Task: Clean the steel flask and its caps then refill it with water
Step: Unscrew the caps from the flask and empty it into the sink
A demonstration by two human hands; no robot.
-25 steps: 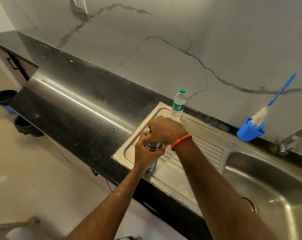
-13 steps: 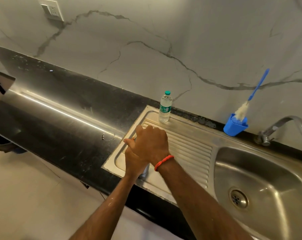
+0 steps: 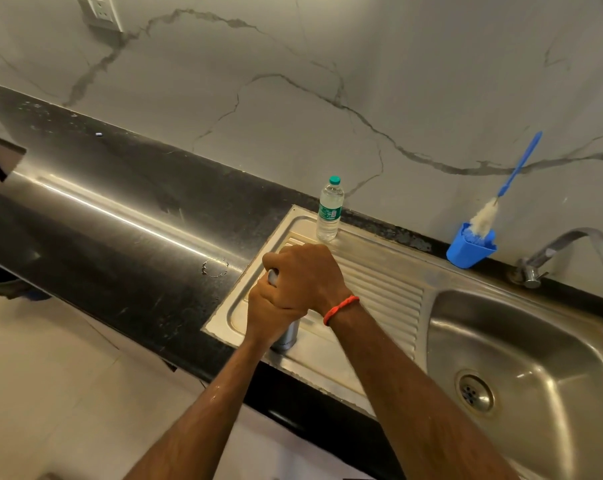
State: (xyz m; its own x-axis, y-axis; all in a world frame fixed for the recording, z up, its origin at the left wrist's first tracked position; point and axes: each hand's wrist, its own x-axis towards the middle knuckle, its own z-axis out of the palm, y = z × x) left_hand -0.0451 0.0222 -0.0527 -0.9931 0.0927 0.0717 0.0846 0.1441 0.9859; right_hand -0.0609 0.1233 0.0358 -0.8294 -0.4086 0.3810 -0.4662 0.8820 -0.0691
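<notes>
1. Grey-veined white marble wall (image 3: 362, 64) runs behind a long black polished stone table (image 3: 102, 258), with a white wall socket (image 3: 99, 12) high at the left.
2. Set into the table is a stainless steel sink (image 3: 542, 341) with a ribbed draining board (image 3: 379, 289) on its left and a round drain (image 3: 475, 393) in the basin.
3. A cylindrical brushed steel flask (image 3: 288, 336) stands upright on the draining board, near its front left corner.
4. The left hand (image 3: 268, 315) wraps the flask's body from the left; its grip is curled tight round the steel.
5. The right hand (image 3: 303, 278) sits on top of the flask, its grip closed down over the upper end, with a sliver of silver showing by the knuckles. I cannot tell from where I stand whether a cap is under the palm.
6. A red thread band (image 3: 341, 309) circles the right wrist.
7. A clear plastic water bottle with a green cap (image 3: 330, 211) stands at the back edge of the draining board, apart from the hands.
8. A blue plastic cup (image 3: 471, 251) sits against the wall, holding a white-bristled bottle brush with a blue handle (image 3: 520, 164) that leans to the right.
9. A curved chrome tap (image 3: 570, 249) rises just beside the cup.
10. A faint ring of water (image 3: 215, 268) marks the table left of the draining board.
</notes>
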